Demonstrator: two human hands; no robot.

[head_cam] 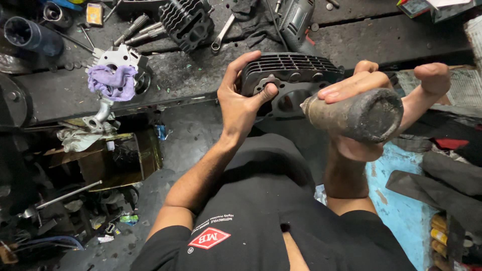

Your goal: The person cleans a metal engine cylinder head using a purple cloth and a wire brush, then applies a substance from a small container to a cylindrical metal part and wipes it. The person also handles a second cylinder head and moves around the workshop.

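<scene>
My left hand (pixel 240 103) has its fingers clamped on a dark finned engine block (pixel 291 75), held up just off the near edge of the table (pixel 201 75). My right hand (pixel 381 95) has its fingers wrapped around a worn wooden handle (pixel 356 114) touching the block.

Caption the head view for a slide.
Left hand steadies a finned engine cylinder at the workbench edge; right hand grips a thick worn tool handle.
</scene>
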